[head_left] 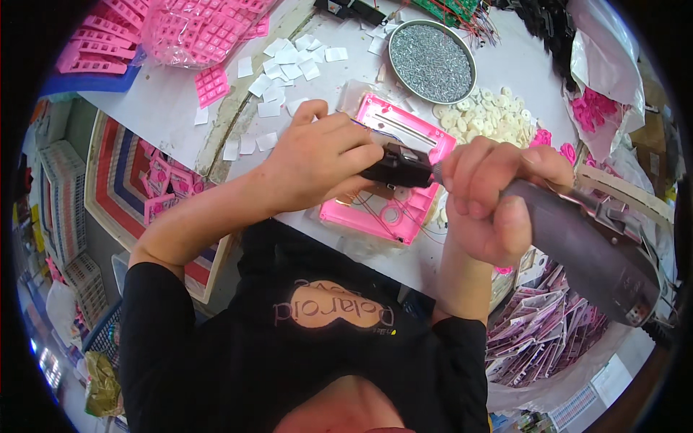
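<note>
My left hand (326, 155) is closed around a black plastic part (399, 164) with thin wires running from it. In my right hand (491, 195) is a dark electric screwdriver (588, 242), gripped near its front end. The tool's tip meets or nearly meets the right end of the black part; my fingers partly hide that spot. Beneath both hands a pink plastic casing (379, 216) lies on the white table, with thin wires and a round moulding inside. The left hand covers part of the casing.
A round tin of small screws (432, 61) stands beyond the casing, with cream plastic discs (491, 115) beside it. White paper squares (278, 72) are scattered at far left, near a bag of pink keypads (195, 32). Pink-edged parts (552, 328) fill a sack at right.
</note>
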A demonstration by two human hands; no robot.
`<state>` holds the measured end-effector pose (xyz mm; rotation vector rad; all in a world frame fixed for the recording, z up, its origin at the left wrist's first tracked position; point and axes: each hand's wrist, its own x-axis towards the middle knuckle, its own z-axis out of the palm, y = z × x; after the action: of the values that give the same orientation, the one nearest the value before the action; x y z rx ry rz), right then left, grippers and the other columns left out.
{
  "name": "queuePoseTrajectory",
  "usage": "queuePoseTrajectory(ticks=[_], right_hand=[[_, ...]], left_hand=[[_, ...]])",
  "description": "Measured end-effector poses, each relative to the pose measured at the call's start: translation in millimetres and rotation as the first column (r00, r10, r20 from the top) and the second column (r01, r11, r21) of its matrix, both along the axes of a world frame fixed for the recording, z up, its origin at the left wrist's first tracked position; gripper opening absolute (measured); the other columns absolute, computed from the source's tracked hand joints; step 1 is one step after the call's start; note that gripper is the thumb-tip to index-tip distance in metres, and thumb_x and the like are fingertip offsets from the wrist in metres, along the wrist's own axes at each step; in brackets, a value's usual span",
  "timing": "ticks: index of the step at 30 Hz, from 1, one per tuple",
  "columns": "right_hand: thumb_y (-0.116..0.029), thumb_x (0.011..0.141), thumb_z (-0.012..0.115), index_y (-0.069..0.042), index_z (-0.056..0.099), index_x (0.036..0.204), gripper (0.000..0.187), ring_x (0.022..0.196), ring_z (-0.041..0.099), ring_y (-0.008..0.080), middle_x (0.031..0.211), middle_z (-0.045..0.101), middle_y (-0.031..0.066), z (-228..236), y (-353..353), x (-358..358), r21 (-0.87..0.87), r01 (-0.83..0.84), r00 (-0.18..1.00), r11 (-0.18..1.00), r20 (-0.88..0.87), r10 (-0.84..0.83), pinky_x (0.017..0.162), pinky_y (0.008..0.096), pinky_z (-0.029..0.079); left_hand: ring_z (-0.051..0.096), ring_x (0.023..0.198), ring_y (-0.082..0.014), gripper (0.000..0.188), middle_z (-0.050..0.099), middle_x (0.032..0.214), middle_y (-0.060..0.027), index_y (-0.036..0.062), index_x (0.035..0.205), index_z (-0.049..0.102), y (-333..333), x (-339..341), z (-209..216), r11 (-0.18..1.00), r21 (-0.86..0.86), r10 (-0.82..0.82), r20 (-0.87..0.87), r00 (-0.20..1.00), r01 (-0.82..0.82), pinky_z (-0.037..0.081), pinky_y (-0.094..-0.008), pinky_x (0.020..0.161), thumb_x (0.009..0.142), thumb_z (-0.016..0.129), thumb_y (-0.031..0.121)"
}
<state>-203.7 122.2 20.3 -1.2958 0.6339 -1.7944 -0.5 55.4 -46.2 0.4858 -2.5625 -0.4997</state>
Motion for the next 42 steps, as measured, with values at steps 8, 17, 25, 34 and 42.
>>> queuePoseTrajectory(ticks=[8,17,25,34,42], right_hand=[[-0.016,0.095,0.061,-0.005,0.045,0.128,0.039,0.058,0.048,0.0156,0.066,0.051,0.0035,-8,-3,11,0.072,0.066,0.973,0.995,-0.225,-0.048,0.058,0.0339,0.044],[0.007,0.085,0.063,0.002,0.047,0.113,0.032,0.067,0.058,0.0161,0.076,0.058,0.0084,-21,-14,17,-0.026,-0.078,0.982,0.997,-0.172,0.073,0.062,0.0307,0.048],[-0.016,0.092,0.070,-0.004,0.044,0.116,0.037,0.058,0.050,0.0170,0.068,0.053,0.0062,-16,-13,18,0.101,-0.055,0.935,0.993,-0.343,0.087,0.053,0.0335,0.043],[-0.015,0.064,0.090,-0.002,0.048,0.147,0.094,0.106,0.059,0.0230,0.125,0.064,0.0114,-21,19,-20,0.320,0.321,0.410,0.891,-0.895,0.174,0.089,0.0375,0.047],[-0.013,0.087,0.072,-0.003,0.068,0.114,0.029,0.075,0.063,0.0256,0.090,0.070,0.0126,-40,6,-40,0.275,0.376,0.499,0.885,-0.865,0.057,0.071,0.0346,0.051]], left_hand=[[0.061,0.096,-0.0179,0.050,0.065,0.100,0.0011,0.0160,0.118,0.061,-1,0,-12,0.984,0.178,0.014,-0.097,0.995,0.004,0.031,-0.0425,0.091,0.074,0.082,0.027],[0.062,0.094,-0.0192,0.050,0.063,0.097,-0.0006,0.0127,0.116,0.060,-3,-1,-15,0.985,0.163,-0.025,-0.142,0.990,0.048,0.033,-0.0431,0.090,0.073,0.082,0.023],[0.061,0.095,-0.0199,0.045,0.065,0.101,-0.0008,0.0135,0.109,0.062,-5,3,-18,0.977,0.204,-0.037,-0.145,0.989,0.067,0.030,-0.0442,0.091,0.072,0.083,0.027],[0.059,0.105,-0.0211,0.046,0.065,0.108,-0.0016,0.0146,0.109,0.063,-6,2,-21,0.993,0.120,0.007,-0.116,0.993,0.007,0.030,-0.0458,0.095,0.071,0.082,0.031],[0.056,0.106,-0.0289,0.078,0.064,0.115,-0.0059,0.0070,0.134,0.046,7,-2,-35,0.841,0.540,0.239,-0.311,0.920,-0.036,0.035,-0.0445,0.098,0.072,0.084,0.036]])
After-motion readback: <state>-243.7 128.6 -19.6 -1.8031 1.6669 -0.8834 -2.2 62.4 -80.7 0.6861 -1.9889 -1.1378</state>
